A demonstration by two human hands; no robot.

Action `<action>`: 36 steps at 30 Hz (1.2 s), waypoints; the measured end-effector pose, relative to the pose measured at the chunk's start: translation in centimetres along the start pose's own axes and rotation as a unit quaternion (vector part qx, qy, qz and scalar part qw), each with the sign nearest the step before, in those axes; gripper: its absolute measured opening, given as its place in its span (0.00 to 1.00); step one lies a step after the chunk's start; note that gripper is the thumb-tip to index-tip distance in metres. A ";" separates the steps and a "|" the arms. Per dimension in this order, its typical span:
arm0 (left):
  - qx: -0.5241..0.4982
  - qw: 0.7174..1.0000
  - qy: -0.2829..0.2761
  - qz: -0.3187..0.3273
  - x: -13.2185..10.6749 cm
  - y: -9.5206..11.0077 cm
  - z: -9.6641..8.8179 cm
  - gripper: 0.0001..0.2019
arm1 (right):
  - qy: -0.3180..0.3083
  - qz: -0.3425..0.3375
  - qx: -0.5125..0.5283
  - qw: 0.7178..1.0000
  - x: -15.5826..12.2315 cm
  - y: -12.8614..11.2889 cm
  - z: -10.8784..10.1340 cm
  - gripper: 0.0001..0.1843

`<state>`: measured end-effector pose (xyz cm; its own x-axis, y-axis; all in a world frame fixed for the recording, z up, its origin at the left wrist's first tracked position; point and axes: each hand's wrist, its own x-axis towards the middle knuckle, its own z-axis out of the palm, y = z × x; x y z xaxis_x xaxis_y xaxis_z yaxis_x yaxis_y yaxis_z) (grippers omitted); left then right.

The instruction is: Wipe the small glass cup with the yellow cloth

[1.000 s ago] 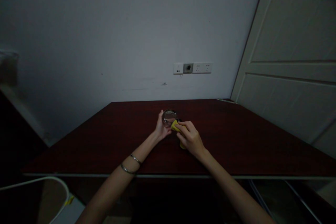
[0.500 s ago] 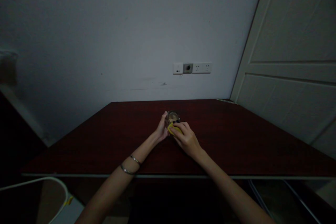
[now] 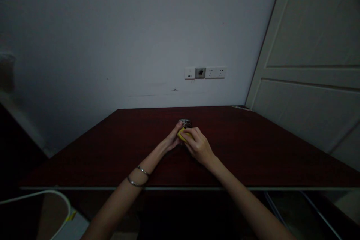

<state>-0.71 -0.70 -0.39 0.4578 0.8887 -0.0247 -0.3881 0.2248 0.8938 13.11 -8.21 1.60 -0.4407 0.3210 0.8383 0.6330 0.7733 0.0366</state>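
My left hand [image 3: 172, 139] is closed around a small clear glass [image 3: 185, 122], which looks tilted over the middle of the table. Only the far end of the glass shows; my fingers and a yellow cloth or sponge hide the rest. My right hand [image 3: 200, 146] grips that yellow sponge [image 3: 182, 135] between thumb and fingers and presses it against the near side of the glass. Both hands meet just above the dark red tabletop [image 3: 135, 131].
Behind the table rises a pale wall with a row of sockets [image 3: 204, 72]. A white panelled door [image 3: 309, 75] stands along the right. A white cable [image 3: 60, 194] loops below the table's front edge at the left. Two silver bangles [image 3: 137, 177] circle my left forearm.
The glass has tipped, so its round end shows less openly than before. My right hand and the yellow sponge have shifted slightly up and left along it.
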 end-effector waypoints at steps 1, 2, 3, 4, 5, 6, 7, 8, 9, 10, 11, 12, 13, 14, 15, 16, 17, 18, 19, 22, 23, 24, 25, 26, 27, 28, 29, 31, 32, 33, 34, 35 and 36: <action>0.013 1.000 -0.007 -0.003 -0.1 0.1 0.0 0.21 | 0.001 0.000 -0.002 1.000 0.1 0.0 -0.1 0.14; 0.022 1.000 -0.013 -0.003 -0.2 0.1 0.0 0.22 | 0.002 0.000 -0.004 1.000 0.3 0.0 -0.2 0.14; 0.027 0.999 -0.019 -0.002 -0.3 0.2 0.0 0.23 | 0.001 -0.001 -0.008 1.000 0.4 0.1 -0.3 0.14; 0.031 0.999 -0.024 0.000 -0.4 0.3 0.0 0.24 | 0.000 -0.003 -0.012 1.000 0.5 0.1 -0.4 0.13; 0.035 0.999 -0.028 0.003 -0.4 0.4 0.0 0.25 | -0.002 -0.005 -0.017 1.000 0.6 0.1 -0.4 0.13; 0.040 0.999 -0.031 0.008 -0.4 0.5 0.0 0.26 | -0.004 -0.006 -0.022 1.000 0.7 0.1 -0.5 0.13; 0.047 0.998 -0.031 0.015 -0.5 0.5 0.0 0.26 | -0.007 -0.006 -0.027 1.000 0.8 0.1 -0.6 0.13; 0.054 0.998 -0.030 0.023 -0.5 0.6 -0.1 0.26 | -0.009 -0.006 -0.031 0.999 0.9 0.1 -0.6 0.13; 0.061 0.997 -0.029 0.031 -0.5 0.7 -0.2 0.26 | -0.012 -0.005 -0.033 0.999 1.0 0.0 -0.7 0.13; 0.070 0.996 -0.028 0.039 -0.5 0.7 -0.3 0.27 | -0.015 -0.003 -0.035 0.999 1.1 0.1 -0.8 0.13; 0.078 0.996 -0.028 0.045 -0.5 0.7 -0.3 0.27 | -0.017 -0.002 -0.036 0.999 1.1 0.1 -0.9 0.13; 0.088 0.994 -0.029 0.050 -0.5 0.8 -0.4 0.28 | -0.017 0.000 -0.037 0.999 1.2 0.2 -1.0 0.13; 0.099 0.993 -0.031 0.055 -0.6 0.8 -0.4 0.28 | -0.017 0.001 -0.039 0.999 1.3 0.3 -1.1 0.13; 0.110 0.991 -0.033 0.063 -0.6 0.8 -0.5 0.29 | -0.016 0.003 -0.041 0.999 1.3 0.4 -1.2 0.14; 0.121 0.989 -0.034 0.073 -0.6 0.8 -0.5 0.30 | -0.013 0.006 -0.042 0.999 1.4 0.6 -1.3 0.14; 0.130 0.987 -0.034 0.085 -0.6 0.8 -0.4 0.30 | -0.012 0.007 -0.042 0.999 1.4 0.9 -1.3 0.15; 0.137 0.985 -0.032 0.098 -0.6 0.7 -0.4 0.31 | -0.011 0.009 -0.041 0.999 1.4 1.1 -1.4 0.15; 0.144 0.983 -0.030 0.110 -0.6 0.7 -0.4 0.31 | -0.008 0.010 -0.039 0.999 1.5 1.4 -1.4 0.16; 0.150 0.981 -0.028 0.120 -0.6 0.7 -0.4 0.32 | -0.004 0.011 -0.037 0.999 1.5 1.7 -1.5 0.16; 0.166 0.976 -0.030 0.137 -0.6 0.6 -0.3 0.31 | 0.001 0.019 -0.027 0.999 1.6 2.4 -1.6 0.16; 0.168 0.975 -0.030 0.139 -0.5 0.6 -0.3 0.31 | 0.001 0.021 -0.022 1.000 1.7 2.6 -1.6 0.16; 0.169 0.975 -0.029 0.140 -0.5 0.5 -0.3 0.31 | 0.001 0.022 -0.016 1.000 1.8 2.7 -1.6 0.16; 0.168 0.975 -0.026 0.141 -0.5 0.6 -0.3 0.30 | 0.001 0.023 -0.012 1.000 1.9 2.8 -1.7 0.16; 0.167 0.975 -0.024 0.142 -0.5 0.6 -0.3 0.29 | 0.003 0.024 -0.008 1.000 2.0 2.9 -1.7 0.16; 0.165 0.976 -0.021 0.142 -0.5 0.6 -0.3 0.28 | 0.005 0.026 -0.005 1.000 2.1 3.0 -1.7 0.16; 0.164 0.976 -0.018 0.140 -0.5 0.7 -0.3 0.27 | 0.006 0.029 -0.003 1.000 2.2 3.1 -1.7 0.16; 0.162 0.977 -0.016 0.138 -0.4 0.8 -0.3 0.26 | 0.008 0.033 -0.001 0.999 2.3 3.1 -1.6 0.17; 0.161 0.978 -0.012 0.134 -0.3 1.0 -0.3 0.25 | 0.011 0.044 0.005 0.999 2.6 3.3 -1.6 0.17; 0.161 0.978 -0.011 0.132 -0.3 1.1 -0.3 0.25 | 0.013 0.049 0.009 0.999 2.7 3.4 -1.6 0.17; 0.163 0.978 -0.010 0.132 -0.1 1.3 -0.3 0.24 | 0.015 0.055 0.013 0.998 2.9 3.5 -1.6 0.16; 0.167 0.977 -0.008 0.132 0.0 1.5 -0.3 0.24 | 0.017 0.061 0.018 0.998 3.0 3.8 -1.5 0.16; 0.174 0.976 -0.006 0.132 0.2 1.7 -0.3 0.25 | 0.021 0.066 0.023 0.997 3.1 4.0 -1.4 0.16; 0.182 0.974 -0.007 0.131 0.4 2.0 -0.3 0.25 | 0.028 0.072 0.029 0.997 3.2 4.4 -1.3 0.16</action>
<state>-1.53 0.23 1.27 0.3924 0.8908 0.2292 -0.1838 -0.1682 0.9685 15.34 -4.54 5.13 -0.3107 0.4023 0.8612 0.6492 0.7516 -0.1169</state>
